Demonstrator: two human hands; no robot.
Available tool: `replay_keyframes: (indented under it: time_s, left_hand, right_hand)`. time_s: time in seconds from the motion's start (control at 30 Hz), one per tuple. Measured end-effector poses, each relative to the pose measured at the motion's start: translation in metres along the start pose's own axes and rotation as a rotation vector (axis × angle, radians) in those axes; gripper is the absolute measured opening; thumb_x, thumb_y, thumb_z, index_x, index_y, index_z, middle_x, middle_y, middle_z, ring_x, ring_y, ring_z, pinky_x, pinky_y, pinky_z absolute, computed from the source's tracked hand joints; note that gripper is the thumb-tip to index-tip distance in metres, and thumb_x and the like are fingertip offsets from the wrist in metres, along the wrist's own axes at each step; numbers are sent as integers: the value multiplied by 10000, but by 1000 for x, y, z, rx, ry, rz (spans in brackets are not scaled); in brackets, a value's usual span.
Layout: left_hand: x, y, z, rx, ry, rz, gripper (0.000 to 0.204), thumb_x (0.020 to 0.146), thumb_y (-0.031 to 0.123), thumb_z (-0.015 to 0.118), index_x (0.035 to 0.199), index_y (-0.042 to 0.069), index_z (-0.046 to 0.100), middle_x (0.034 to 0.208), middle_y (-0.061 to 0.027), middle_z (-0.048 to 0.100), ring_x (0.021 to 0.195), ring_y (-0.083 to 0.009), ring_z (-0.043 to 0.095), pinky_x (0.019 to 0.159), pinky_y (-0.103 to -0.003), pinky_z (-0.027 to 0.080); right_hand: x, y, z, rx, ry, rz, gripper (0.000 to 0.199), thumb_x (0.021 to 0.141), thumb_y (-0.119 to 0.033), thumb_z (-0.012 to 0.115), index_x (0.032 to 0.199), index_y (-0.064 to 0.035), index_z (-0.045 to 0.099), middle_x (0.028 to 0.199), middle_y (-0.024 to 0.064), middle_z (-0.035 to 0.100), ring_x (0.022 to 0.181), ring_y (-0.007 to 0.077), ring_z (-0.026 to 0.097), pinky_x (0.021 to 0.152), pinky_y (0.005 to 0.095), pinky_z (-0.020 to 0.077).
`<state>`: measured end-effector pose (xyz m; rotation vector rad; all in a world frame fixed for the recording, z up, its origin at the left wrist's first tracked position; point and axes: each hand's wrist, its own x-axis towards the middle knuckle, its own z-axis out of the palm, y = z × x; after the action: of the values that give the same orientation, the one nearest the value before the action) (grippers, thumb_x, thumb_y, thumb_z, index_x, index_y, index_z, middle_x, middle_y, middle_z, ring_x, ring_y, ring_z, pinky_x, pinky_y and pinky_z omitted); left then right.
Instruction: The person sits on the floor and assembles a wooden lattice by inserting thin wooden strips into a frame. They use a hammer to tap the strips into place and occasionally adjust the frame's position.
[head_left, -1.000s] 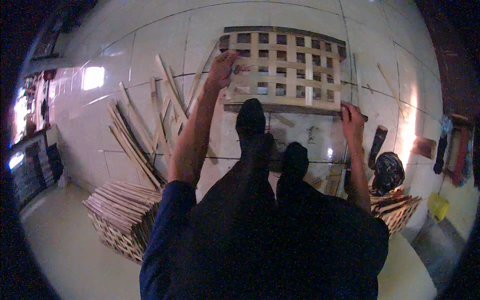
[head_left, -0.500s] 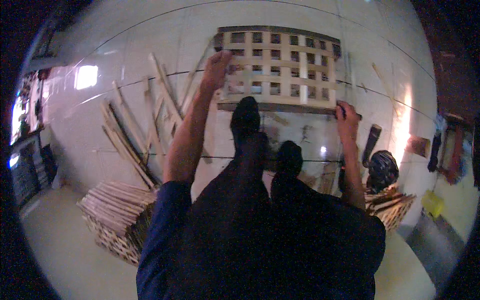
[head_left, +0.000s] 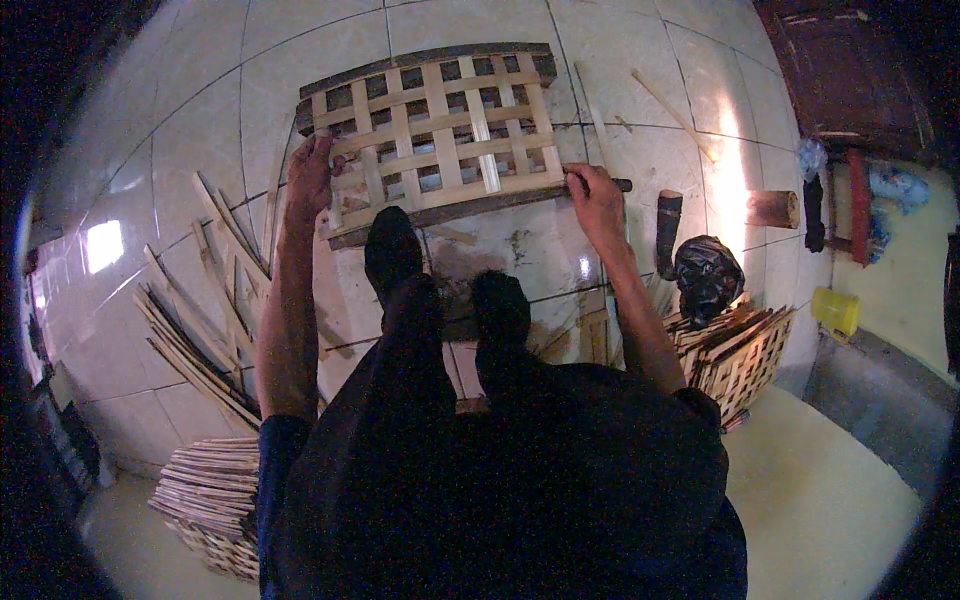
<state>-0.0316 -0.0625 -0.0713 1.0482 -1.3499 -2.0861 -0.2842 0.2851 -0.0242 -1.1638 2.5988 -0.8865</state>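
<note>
Gripping the woven bamboo panel (head_left: 440,130) at both near corners as it lies flat on the tiled floor (head_left: 640,60) ahead of my feet. My left hand (head_left: 312,172) closes on its left edge; my right hand (head_left: 597,200) clenches the dark bottom rail at the right end. My left foot (head_left: 392,252) touches that rail. Loose slats (head_left: 205,300) fan out to the left, a black bag (head_left: 707,275) sits right.

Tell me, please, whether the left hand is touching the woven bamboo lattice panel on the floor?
Touching. The head view shows the left hand resting on the left edge of the woven bamboo lattice panel, fingers overlapping its strips with no visible gap.
</note>
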Motion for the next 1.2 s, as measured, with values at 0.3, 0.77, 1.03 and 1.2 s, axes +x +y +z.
replay_keyframes:
  time_s: [0.3, 0.77, 1.03, 1.2]
  left_hand:
    - [11, -17, -10, 360, -68, 350, 278, 953, 273, 565, 1107, 43, 586, 953, -29, 616, 790, -106, 561, 619, -253, 478]
    - [0, 10, 7, 74, -12, 40, 322, 934, 270, 567, 1070, -21, 586, 933, -87, 635, 787, -179, 609, 725, -338, 533]
    - [-42, 18, -32, 96, 153, 133, 343, 901, 277, 616, 1059, -26, 591, 876, -89, 641, 762, -159, 589, 648, -302, 470]
    - [-120, 6, -109, 832, 629, 309, 368, 843, 250, 660, 1081, -18, 576, 957, -154, 631, 858, -269, 608, 754, -393, 483]
  right_hand:
    - [1, 0, -3, -21, -30, 66, 183, 910, -178, 557, 1042, -78, 636, 933, 158, 626, 873, 328, 615, 779, 387, 484]
    - [-23, -59, 39, -221, -19, -298, 294, 933, -161, 525, 1205, -63, 573, 1271, 157, 484, 1198, 337, 461, 1012, 407, 389]
    - [-18, -57, 41, -181, -72, -255, 299, 931, -184, 528, 1195, -50, 573, 1283, 151, 474, 1197, 325, 459, 1019, 404, 378]
    - [-16, -66, 39, -115, -49, -271, 313, 936, -182, 498, 1205, -32, 554, 1268, 193, 491, 1203, 375, 442, 1032, 456, 351]
